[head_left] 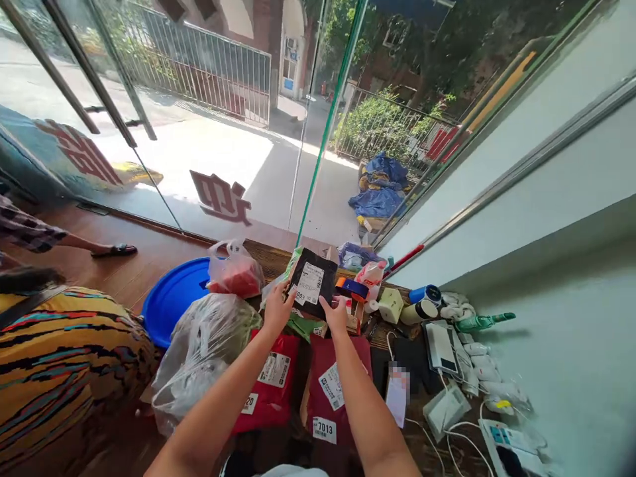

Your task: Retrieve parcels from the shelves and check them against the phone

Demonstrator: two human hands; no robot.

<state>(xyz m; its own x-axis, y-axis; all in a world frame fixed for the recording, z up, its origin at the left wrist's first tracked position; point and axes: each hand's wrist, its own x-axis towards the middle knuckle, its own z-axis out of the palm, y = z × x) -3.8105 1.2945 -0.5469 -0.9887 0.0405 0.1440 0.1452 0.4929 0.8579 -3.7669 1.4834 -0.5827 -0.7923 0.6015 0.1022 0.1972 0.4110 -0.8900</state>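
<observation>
Partly closed, thumbs on top, the left hand (278, 309) and right hand (336, 314) grip the near corners of a black parcel (313, 281), between and just beyond them, equally near both, long axis pointing away, slightly rightward.

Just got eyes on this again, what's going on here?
A person is holding a black package with a white label in both hands, the left hand at its left edge and the right hand at its lower right corner. Nearer the person lie a red package and a maroon package marked 7013. A clear plastic bag sits to their left.
</observation>
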